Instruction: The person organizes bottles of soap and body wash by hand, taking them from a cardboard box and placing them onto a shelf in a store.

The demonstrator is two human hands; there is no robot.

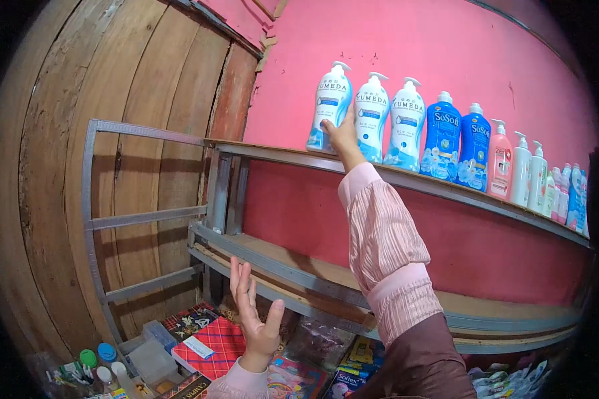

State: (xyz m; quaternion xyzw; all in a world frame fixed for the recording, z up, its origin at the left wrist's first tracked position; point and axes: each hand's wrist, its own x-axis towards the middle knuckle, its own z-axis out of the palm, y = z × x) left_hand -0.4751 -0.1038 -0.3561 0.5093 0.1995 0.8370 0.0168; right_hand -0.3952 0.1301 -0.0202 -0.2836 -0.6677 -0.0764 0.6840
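On the upper shelf, my right hand (343, 135) is wrapped around the lower part of the leftmost white and blue Yumeda pump bottle (331, 100). That bottle stands upright at the shelf's left end. Just to its right are a second Yumeda pump bottle (371, 110) and a third Yumeda pump bottle (406, 120). Lower down, my left hand (256, 319) is raised in the air with its fingers stretched and thumb apart, holding nothing. It is in front of the lower shelf, above a red plaid box (213, 346).
Blue SoSoft bottles (442, 136), a pink pump bottle (500, 159) and several smaller bottles continue along the upper shelf (406, 178). A metal frame (146, 216) stands at left by the wooden wall (140, 86). Packages, including a Softex pack (351, 384), and capped containers (106, 352) lie below.
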